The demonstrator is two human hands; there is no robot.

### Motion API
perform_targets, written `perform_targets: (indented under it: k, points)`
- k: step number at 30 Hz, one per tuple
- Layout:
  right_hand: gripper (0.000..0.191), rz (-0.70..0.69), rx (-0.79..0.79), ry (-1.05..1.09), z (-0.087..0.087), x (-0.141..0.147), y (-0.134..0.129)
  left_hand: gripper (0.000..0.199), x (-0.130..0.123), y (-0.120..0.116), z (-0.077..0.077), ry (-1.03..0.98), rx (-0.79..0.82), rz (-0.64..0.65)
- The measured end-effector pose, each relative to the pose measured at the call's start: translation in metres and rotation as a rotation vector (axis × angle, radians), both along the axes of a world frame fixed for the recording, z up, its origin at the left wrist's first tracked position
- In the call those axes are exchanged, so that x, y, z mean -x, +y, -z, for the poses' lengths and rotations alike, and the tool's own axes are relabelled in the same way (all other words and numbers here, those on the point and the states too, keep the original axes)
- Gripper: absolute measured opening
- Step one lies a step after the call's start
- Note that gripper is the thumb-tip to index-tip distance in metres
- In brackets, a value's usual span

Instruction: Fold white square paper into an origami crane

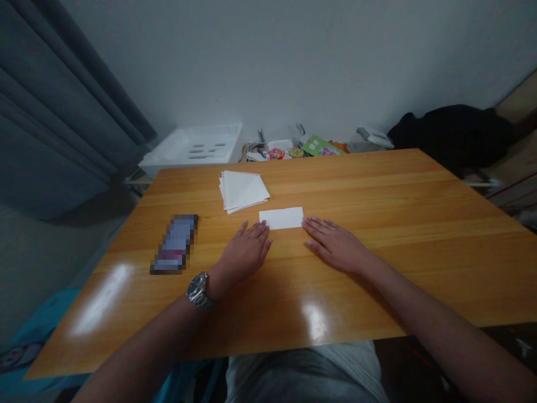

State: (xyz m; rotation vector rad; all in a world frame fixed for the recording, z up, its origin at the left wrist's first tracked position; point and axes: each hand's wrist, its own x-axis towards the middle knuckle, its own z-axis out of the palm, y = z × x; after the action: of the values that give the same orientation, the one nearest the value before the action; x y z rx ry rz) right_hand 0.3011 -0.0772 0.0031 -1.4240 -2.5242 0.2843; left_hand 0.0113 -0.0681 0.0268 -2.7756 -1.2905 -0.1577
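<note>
A small white paper strip (282, 218) lies flat on the wooden table (377, 201) in front of me. At its left end rests my left hand (245, 252), palm down, its fingertips touching the lower left corner. My right hand (335, 243) lies flat at the strip's right end, fingertips at the edge and thumb a little apart. Neither hand grips anything. A watch (198, 290) is on my left wrist. Behind the strip and to its left sits a stack of white sheets (244, 191), slightly fanned.
A blurred-out phone (175, 244) lies on the table's left side. Past the back edge are a white tray-like piece (201, 144), a green booklet (321, 146) and small items. Dark cloth (453, 134) is heaped at the back right; a grey curtain (62, 95) hangs at left.
</note>
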Motion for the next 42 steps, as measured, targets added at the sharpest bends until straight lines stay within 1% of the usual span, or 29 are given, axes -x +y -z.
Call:
perform_targets:
  k: [2, 5, 8, 11, 13, 16, 17, 20, 22, 25, 30, 32, 35, 39, 42]
  points:
    - [0.06, -0.001, 0.002, -0.027, -0.002, 0.0, 0.0, 0.045, -0.001, -0.001, 0.0, 0.01, -0.015, -0.031]
    - [0.061, -0.007, -0.002, -0.058, -0.003, 0.0, 0.0, 0.044, -0.002, -0.004, -0.003, 0.046, -0.065, -0.117]
    - [0.062, -0.012, -0.011, -0.058, -0.002, 0.0, 0.001, 0.043, -0.003, -0.006, -0.008, 0.07, -0.11, -0.192]
    - [0.061, -0.008, -0.018, -0.054, -0.002, 0.002, 0.001, 0.045, -0.008, -0.005, -0.013, 0.052, -0.133, -0.252]
    - [0.061, -0.005, -0.024, -0.056, -0.002, 0.003, 0.0, 0.047, -0.012, -0.004, -0.013, 0.008, -0.11, -0.22]
    - [0.06, -0.004, -0.044, -0.053, -0.005, 0.005, 0.0, 0.052, -0.019, -0.004, -0.006, -0.053, -0.047, -0.057]
    - [0.06, -0.011, -0.054, -0.05, -0.006, 0.005, 0.0, 0.054, -0.021, -0.004, -0.003, -0.059, -0.029, -0.027]
    - [0.058, -0.064, -0.083, -0.016, -0.01, 0.003, 0.001, 0.053, -0.023, -0.002, 0.008, -0.072, -0.014, -0.017]
    - [0.053, -0.104, -0.09, 0.035, -0.011, 0.002, 0.002, 0.052, -0.021, 0.002, 0.012, -0.082, 0.004, 0.013]
    - [0.048, -0.124, -0.094, 0.118, -0.011, 0.001, 0.004, 0.049, -0.017, 0.009, 0.015, -0.112, 0.054, 0.059]
    - [0.048, -0.142, -0.084, 0.18, -0.005, 0.004, 0.007, 0.046, -0.018, 0.014, 0.016, -0.189, 0.089, 0.119]
    - [0.046, -0.157, -0.075, 0.181, -0.002, 0.004, 0.008, 0.046, -0.02, 0.013, 0.015, -0.208, 0.084, 0.125]
    - [0.044, -0.171, -0.074, 0.17, 0.0, 0.004, 0.008, 0.049, -0.022, 0.011, 0.014, -0.242, 0.083, 0.102]
    - [0.041, -0.203, -0.071, 0.174, -0.001, 0.004, 0.007, 0.058, -0.022, 0.011, 0.015, -0.276, 0.08, 0.075]
    - [0.04, -0.214, -0.071, 0.183, -0.003, 0.005, 0.007, 0.059, -0.02, 0.012, 0.017, -0.276, 0.067, 0.08]
